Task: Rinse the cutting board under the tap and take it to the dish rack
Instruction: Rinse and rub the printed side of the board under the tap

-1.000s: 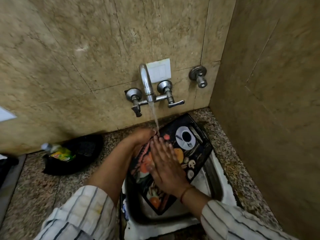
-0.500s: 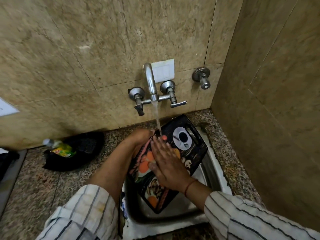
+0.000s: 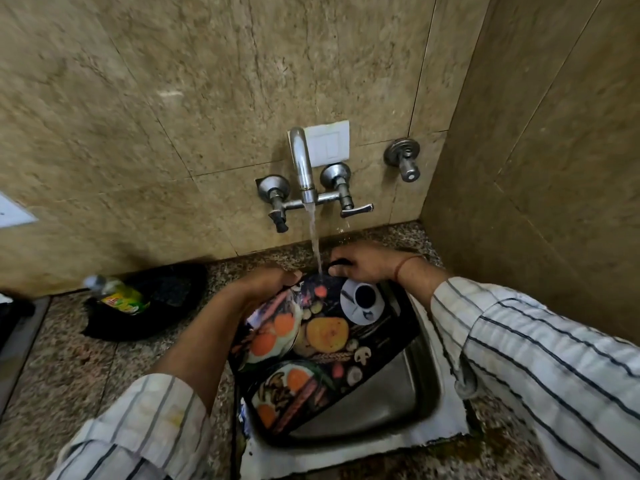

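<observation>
A black cutting board (image 3: 332, 344) printed with food and a coffee cup leans tilted in the steel sink (image 3: 408, 403). Water runs from the wall tap (image 3: 304, 168) onto the board's top edge. My left hand (image 3: 266, 282) grips the board's upper left edge, thumb on the printed face. At the top right corner my right hand (image 3: 363, 261) holds the board, with fingers curled round its handle end. The board's lower end sits inside the basin.
A granite counter (image 3: 86, 375) surrounds the sink. On it at the left lies a dark pan (image 3: 166, 299) with a green-labelled bottle (image 3: 117, 296). A tiled side wall (image 3: 536, 168) stands close on the right. A second valve (image 3: 403, 159) juts from the back wall.
My right hand has left the board's printed face, where it lay flat, and moved up to grip the top right corner. The board's face is now fully exposed under the water.
</observation>
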